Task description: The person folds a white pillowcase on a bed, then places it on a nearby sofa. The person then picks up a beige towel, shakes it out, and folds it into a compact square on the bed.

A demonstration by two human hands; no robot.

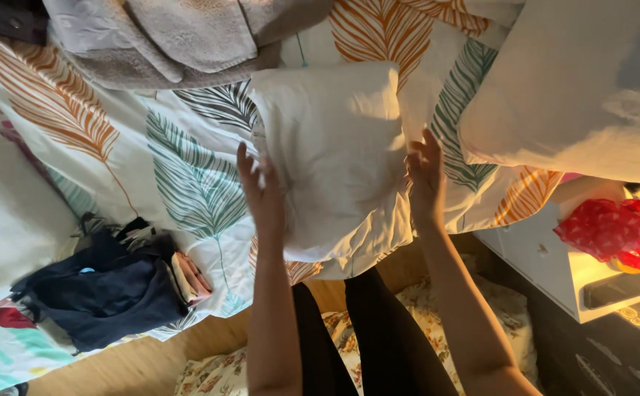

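On leaf-print bedsheet (188, 176) | white pillow (335, 154) | left hand (261, 194), right hand (426, 176): open-palmed grip pressing pillow's sides.

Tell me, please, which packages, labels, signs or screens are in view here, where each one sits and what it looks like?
Red bag: crumpled, dotted, on top of the white box at the right edge.
White box: low and rectangular, beside the bed at the right, with a dark slot in its front.
No signs, labels or screens can be made out.

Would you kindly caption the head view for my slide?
Both hands, left and right, press a white pillow on a leaf-print sheet.
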